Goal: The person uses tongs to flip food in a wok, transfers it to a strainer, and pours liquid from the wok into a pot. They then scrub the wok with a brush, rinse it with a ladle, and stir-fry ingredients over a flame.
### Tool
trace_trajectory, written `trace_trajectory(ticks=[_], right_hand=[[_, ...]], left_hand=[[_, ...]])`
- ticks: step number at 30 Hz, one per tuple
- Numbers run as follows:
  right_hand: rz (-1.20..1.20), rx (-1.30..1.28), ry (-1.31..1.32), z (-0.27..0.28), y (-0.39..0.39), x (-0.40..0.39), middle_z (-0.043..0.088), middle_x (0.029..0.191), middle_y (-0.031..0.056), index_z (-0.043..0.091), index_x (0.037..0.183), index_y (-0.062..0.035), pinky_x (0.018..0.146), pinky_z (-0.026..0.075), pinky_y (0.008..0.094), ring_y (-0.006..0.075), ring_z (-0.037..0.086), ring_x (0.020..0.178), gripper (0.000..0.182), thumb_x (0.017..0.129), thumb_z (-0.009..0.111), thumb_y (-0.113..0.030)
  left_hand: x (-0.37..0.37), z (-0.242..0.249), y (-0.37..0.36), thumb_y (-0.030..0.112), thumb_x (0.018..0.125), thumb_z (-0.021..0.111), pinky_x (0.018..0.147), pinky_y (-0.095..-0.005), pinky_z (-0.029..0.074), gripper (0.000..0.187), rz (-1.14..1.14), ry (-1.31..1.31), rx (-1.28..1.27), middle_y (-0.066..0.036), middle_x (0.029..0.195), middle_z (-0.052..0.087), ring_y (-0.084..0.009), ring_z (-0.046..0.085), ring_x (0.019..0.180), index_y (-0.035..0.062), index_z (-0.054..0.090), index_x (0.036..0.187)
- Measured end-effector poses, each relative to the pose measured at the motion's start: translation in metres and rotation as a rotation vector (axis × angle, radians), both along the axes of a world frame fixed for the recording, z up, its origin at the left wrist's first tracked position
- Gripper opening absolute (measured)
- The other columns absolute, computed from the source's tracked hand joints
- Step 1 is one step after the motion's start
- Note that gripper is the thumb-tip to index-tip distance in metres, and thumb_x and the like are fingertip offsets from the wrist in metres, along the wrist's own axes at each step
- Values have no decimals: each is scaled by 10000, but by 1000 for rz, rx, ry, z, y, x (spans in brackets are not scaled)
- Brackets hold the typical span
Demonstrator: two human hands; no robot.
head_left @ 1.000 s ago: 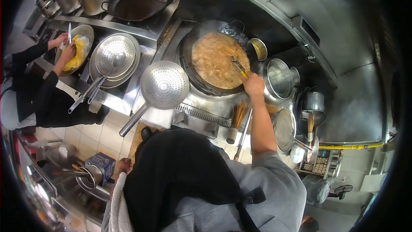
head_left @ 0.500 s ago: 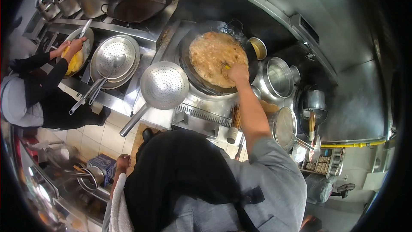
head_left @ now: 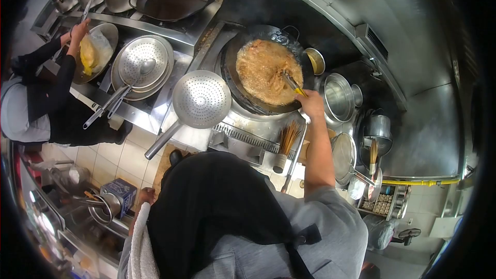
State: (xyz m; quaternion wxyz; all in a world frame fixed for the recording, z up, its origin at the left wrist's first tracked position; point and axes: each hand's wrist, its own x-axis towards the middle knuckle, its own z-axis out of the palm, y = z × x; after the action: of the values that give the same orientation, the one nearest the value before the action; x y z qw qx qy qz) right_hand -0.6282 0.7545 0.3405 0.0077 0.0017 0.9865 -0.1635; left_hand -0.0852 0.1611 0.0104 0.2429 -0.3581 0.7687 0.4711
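- Over the round black wok (head_left: 268, 70), the right hand (head_left: 311, 104) was closed tight around yellow-handled metal tongs (head_left: 292, 83), their tips down in the bubbly brown food (head_left: 266, 70).
- Down by the white towel (head_left: 138, 243), the left hand (head_left: 146, 195) hung low; I could not tell how open it was.
- Just left of the wok lay a shiny round strainer (head_left: 200, 99) full of little holes.

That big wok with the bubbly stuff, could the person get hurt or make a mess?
Maybe. The right hand holds tongs low over the wok of bubbling oil, so splashes might burn the bare arm. The big skimmer lies beside the wok with its handle poking out past the stove edge, so a bump could knock it down. The left hand hangs down by a towel.
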Motion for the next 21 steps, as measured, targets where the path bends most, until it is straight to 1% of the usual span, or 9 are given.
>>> trace_trajectory(ticks=[4, 6, 9, 11, 14, 16, 17, 19, 21], right_hand=[[-59, -168, -59, 13, -8, 2, 775, 946, 178, 806, 1072, -90, 789, 564, 436, 335, 747, 843, 350, 870, 763, -373], [-44, -377, -119, 4, -8, -7, 737, 802, 86, 799, 1040, -53, 632, 509, 357, 197, 662, 643, 329, 879, 790, -340], [-143, -681, -273, -25, -8, -24, 670, 740, 17, 786, 1005, -22, 551, 432, 299, 109, 540, 572, 309, 886, 808, -307], [-169, -736, -322, -37, -4, -27, 669, 754, 3, 769, 1048, -7, 555, 413, 282, 106, 530, 586, 323, 885, 813, -282], [-133, -560, -329, -57, 23, -38, 679, 737, 6, 770, 1169, -83, 545, 435, 321, 146, 554, 573, 356, 903, 783, -320], [-18, 33, -175, -50, 42, -35, 783, 985, 117, 743, 1220, -69, 767, 561, 414, 304, 735, 849, 458, 895, 761, -391], [-16, 35, -178, -33, 35, -26, 783, 985, 117, 743, 1220, -69, 767, 561, 414, 304, 735, 849, 458, 895, 761, -391], [-236, 359, -201, 17, 10, -4, 742, 1231, 179, 720, 1274, -83, 1007, 530, 484, 389, 691, 1170, 542, 882, 738, -458], [-301, 348, -181, 20, 8, 1, 718, 1281, 186, 701, 1317, -115, 1023, 532, 495, 376, 676, 1209, 580, 883, 719, -499]], left_hand=[[-22, 24, -3, 224, 927, 657, 618, -333, 558, 244, -16, 18, -59, -101, 733, 729, -183, 704, 665, 1, 756, 949], [-20, 0, -11, 223, 918, 662, 625, -332, 553, 251, -104, 88, -115, -99, 729, 727, -186, 701, 662, -7, 754, 963], [-22, -26, -19, 220, 905, 661, 649, -335, 550, 267, -240, 202, -187, -105, 729, 728, -196, 703, 670, -18, 752, 984], [-24, -30, -21, 219, 901, 656, 666, -339, 552, 274, -289, 245, -204, -111, 734, 731, -204, 708, 681, -22, 751, 991], [-34, -21, -15, 222, 898, 654, 685, -347, 561, 282, -223, 266, -130, -126, 757, 742, -210, 714, 695, -21, 753, 1000], [-49, 13, -4, 228, 897, 655, 667, -349, 557, 283, 195, -45, 41, -123, 749, 737, -208, 702, 672, -15, 754, 1003], [-44, 5, -7, 228, 897, 655, 667, -349, 557, 283, 196, -48, 42, -123, 749, 737, -208, 702, 672, -15, 754, 1003], [-18, -33, -23, 231, 899, 658, 631, -351, 548, 273, -244, 206, -231, -108, 737, 726, -201, 683, 639, -9, 756, 985], [0, -38, -22, 231, 894, 659, 642, -359, 553, 271, -215, 205, -147, -119, 760, 736, -214, 691, 652, -5, 761, 980]])
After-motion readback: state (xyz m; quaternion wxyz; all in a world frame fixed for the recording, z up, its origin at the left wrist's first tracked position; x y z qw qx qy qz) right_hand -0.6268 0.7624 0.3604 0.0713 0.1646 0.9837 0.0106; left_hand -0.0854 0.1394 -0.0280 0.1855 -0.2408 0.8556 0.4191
